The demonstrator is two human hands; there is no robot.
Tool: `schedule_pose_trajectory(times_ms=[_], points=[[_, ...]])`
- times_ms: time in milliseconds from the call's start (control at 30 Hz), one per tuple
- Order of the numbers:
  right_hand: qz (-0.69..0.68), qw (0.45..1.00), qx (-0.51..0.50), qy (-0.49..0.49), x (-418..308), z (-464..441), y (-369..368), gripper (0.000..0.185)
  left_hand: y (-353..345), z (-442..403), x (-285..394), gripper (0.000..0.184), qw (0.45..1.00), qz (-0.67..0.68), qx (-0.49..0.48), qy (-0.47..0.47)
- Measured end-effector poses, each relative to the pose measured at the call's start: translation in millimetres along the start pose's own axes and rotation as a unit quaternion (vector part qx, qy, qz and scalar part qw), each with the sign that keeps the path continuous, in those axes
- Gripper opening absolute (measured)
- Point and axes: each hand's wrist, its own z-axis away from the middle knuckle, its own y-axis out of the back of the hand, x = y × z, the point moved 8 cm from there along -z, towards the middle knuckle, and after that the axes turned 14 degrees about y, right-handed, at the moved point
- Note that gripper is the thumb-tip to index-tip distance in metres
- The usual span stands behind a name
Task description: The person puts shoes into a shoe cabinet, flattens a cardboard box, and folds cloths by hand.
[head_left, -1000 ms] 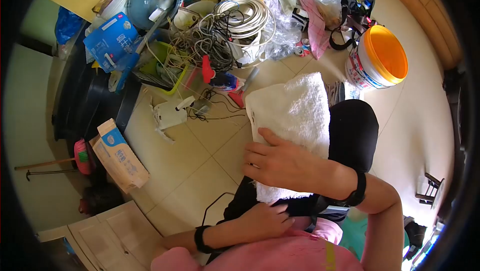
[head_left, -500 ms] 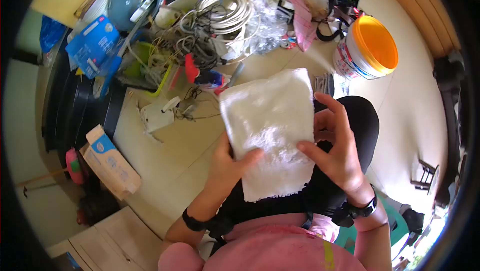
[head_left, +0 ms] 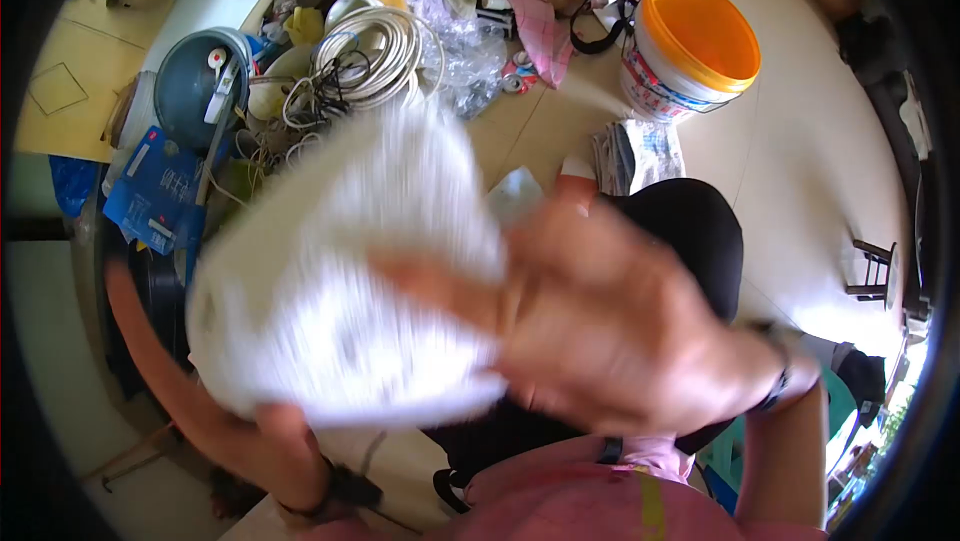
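A white cloth (head_left: 340, 281), smeared by motion, is raised in front of me left of centre. My left hand (head_left: 235, 441) is at its lower left edge, thumb over the near side and one finger stretched out to the left; the cloth lies between them. Strongly blurred, my right hand (head_left: 600, 326) reaches across the cloth's right side with a finger over its face. Whether those fingers grip it cannot be made out.
Beyond the cloth lie a coil of white cable (head_left: 375, 56), a grey-blue basin (head_left: 195, 91), a blue package (head_left: 155, 191) and plastic bags. A white bucket with an orange rim (head_left: 700, 36) stands at upper right, near folded newspapers (head_left: 655, 156). A small dark stool (head_left: 875, 271) is far right.
The cloth has moved from above my lap up and to the left, appearing larger. My left hand has moved left with it, and my right hand has come across its right side.
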Motion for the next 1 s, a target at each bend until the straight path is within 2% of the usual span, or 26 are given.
schedule_pose_trajectory(times_ms=[100,167,233,267,300,333,367,400,433,467,500,533,567,633,667,733,767,800,833,867,933,967,1000], points=[[0.106,0.994,-0.018,-0.014,46,-45,43,0.042,-51,-69,9,0.076,0.985,-0.015,-0.146,-0.088],[0.153,0.987,-0.038,-0.014,79,-67,61,0.041,-91,-98,2,0.070,0.967,0.000,-0.253,-0.029],[0.181,0.982,-0.061,0.010,107,-78,68,0.045,-135,-120,-34,0.070,0.939,0.032,-0.340,0.043],[0.231,0.969,-0.087,-0.001,129,-78,66,0.037,-157,-130,-51,0.070,0.921,0.044,-0.378,0.081],[0.252,0.962,-0.103,-0.009,157,-74,60,0.032,-170,-138,-64,0.069,0.928,-0.044,-0.370,0.004],[0.272,0.955,-0.120,-0.016,186,-70,55,0.028,-183,-146,-94,0.051,0.941,-0.073,-0.328,-0.038],[0.270,0.954,-0.117,0.047,218,-55,44,0.033,-202,-152,-127,0.041,0.919,-0.162,-0.358,0.043],[0.266,0.951,-0.115,0.109,242,-41,31,0.039,-214,-154,-138,0.037,0.911,-0.226,-0.333,-0.092],[0.123,0.980,-0.149,-0.048,286,-21,15,0.036,-225,-151,-153,0.038,0.902,-0.241,-0.305,-0.188],[-0.025,0.963,-0.173,-0.204,324,10,-6,0.033,-235,-143,-164,0.039,0.884,-0.251,-0.276,-0.281],[-0.123,0.936,-0.159,-0.288,357,42,-22,0.036,-245,-140,-184,0.039,0.884,-0.249,-0.286,-0.274],[-0.220,0.893,-0.143,-0.365,384,73,-41,0.042,-262,-138,-236,0.043,0.884,-0.173,-0.432,0.032],[-0.227,0.887,-0.145,-0.374,398,94,-56,0.042,-273,-108,-284,0.047,0.777,-0.077,-0.526,0.337],[-0.339,0.832,-0.078,-0.433,407,135,-87,0.057,-287,-71,-332,0.048,0.713,0.002,-0.526,0.463],[-0.343,0.827,-0.078,-0.439,412,148,-96,0.057,-293,-45,-362,0.047,0.692,0.048,-0.522,0.496],[-0.427,0.696,-0.097,-0.569,414,195,-126,0.077,-300,4,-406,0.046,0.664,0.090,-0.519,0.530],[-0.429,0.694,-0.094,-0.571,422,209,-133,0.077,-302,26,-421,0.044,0.622,0.149,-0.490,0.592],[-0.448,0.653,-0.062,-0.607,431,230,-142,0.076,-302,46,-432,0.043,0.576,0.209,-0.454,0.647],[-0.463,0.613,-0.032,-0.639,440,253,-149,0.075,-302,58,-439,0.043,0.576,0.211,-0.455,0.645],[-0.456,0.621,-0.032,-0.636,452,281,-161,0.075,-301,67,-449,0.044,0.564,0.205,-0.434,0.672],[-0.345,0.713,-0.072,-0.606,489,318,-166,0.063,-311,82,-476,0.045,0.566,0.207,-0.423,0.677],[-0.332,0.727,-0.068,-0.598,502,302,-154,0.063,-314,88,-500,0.046,0.625,0.144,-0.416,0.645],[-0.227,0.827,-0.147,-0.493,507,264,-138,0.055,-315,86,-514,0.047,0.678,0.082,-0.400,0.611]])
